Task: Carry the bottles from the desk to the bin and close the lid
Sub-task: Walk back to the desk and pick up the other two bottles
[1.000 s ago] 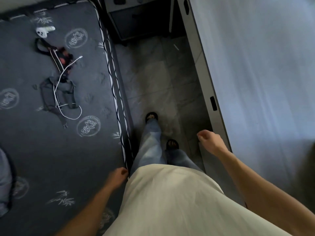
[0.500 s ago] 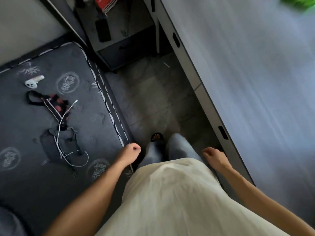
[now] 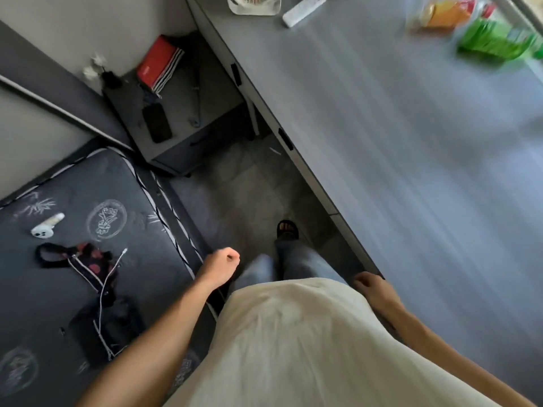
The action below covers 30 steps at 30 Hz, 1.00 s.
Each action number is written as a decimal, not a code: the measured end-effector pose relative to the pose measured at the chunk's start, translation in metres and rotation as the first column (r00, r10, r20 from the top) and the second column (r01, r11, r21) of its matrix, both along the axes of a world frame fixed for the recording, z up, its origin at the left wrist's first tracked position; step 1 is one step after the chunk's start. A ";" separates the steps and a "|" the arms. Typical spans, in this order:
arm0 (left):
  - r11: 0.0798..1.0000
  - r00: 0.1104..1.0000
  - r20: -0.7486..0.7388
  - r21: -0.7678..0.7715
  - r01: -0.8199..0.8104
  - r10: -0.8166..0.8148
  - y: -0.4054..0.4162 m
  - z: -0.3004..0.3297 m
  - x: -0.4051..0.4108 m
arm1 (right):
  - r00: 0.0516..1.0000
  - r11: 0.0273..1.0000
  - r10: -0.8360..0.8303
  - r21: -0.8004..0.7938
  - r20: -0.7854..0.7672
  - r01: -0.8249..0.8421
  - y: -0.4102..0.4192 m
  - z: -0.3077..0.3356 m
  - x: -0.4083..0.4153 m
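A green bottle [image 3: 496,44] and an orange bottle [image 3: 443,11] lie blurred at the far right end of the grey desk [image 3: 411,171]. Both are well beyond reach of my hands. My left hand [image 3: 219,267] hangs in front of my body over the gap beside the mattress, fingers loosely curled and holding nothing. My right hand [image 3: 373,289] hangs low at the desk's near edge, also holding nothing. No bin is in view.
A small fan [image 3: 254,4] and a white remote-like bar [image 3: 304,8] sit at the desk's far end. A dark nightstand [image 3: 205,136] with a red box [image 3: 158,63] and a phone [image 3: 157,121] blocks the aisle's end. On the left is a mattress [image 3: 147,230] with cables.
I have stepped forward along the aisle and the view has lifted, bringing the bottles and nightstand into sight. My left hand swung forward; my right hand swung back beside my hip.
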<state>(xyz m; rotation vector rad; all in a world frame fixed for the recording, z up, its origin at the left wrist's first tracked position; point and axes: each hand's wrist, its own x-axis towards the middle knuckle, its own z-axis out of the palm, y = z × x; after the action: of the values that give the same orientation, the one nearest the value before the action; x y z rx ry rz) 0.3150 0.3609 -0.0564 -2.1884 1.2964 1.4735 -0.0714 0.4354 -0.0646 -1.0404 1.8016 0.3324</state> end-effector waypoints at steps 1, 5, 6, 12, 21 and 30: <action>1.000 1.000 0.021 0.010 -0.002 0.002 -0.005 -0.001 0.007 | 1.000 0.999 0.019 -0.032 0.011 -0.018 -0.023 0.000 0.006; 0.996 0.997 0.061 0.077 0.035 -0.040 -0.015 -0.002 0.034 | 0.997 0.990 0.051 -0.136 0.058 -0.042 -0.110 0.007 0.036; 0.994 0.996 0.069 0.099 0.040 -0.047 -0.019 -0.001 0.041 | 0.997 0.986 0.044 -0.166 0.067 -0.032 -0.131 0.008 0.043; 0.968 0.985 0.069 0.209 0.141 -0.159 -0.075 -0.003 0.080 | 0.993 0.974 -0.060 -0.212 0.102 0.080 -0.219 0.007 0.067; 0.928 0.936 0.044 0.158 0.338 -0.349 -0.267 -0.009 0.083 | 0.946 0.933 -0.324 -0.154 0.027 0.324 -0.236 0.004 0.083; 0.852 0.848 -0.098 0.008 0.524 -0.521 -0.400 0.009 -0.023 | 0.800 0.799 -0.600 -0.066 -0.005 0.598 -0.186 0.018 0.111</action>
<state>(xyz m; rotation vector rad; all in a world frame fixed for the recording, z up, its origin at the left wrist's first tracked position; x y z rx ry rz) 0.2917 -0.0394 -0.0476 -1.5665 1.7079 1.3613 0.0394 0.2491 -0.0469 -0.4507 2.0663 -0.1055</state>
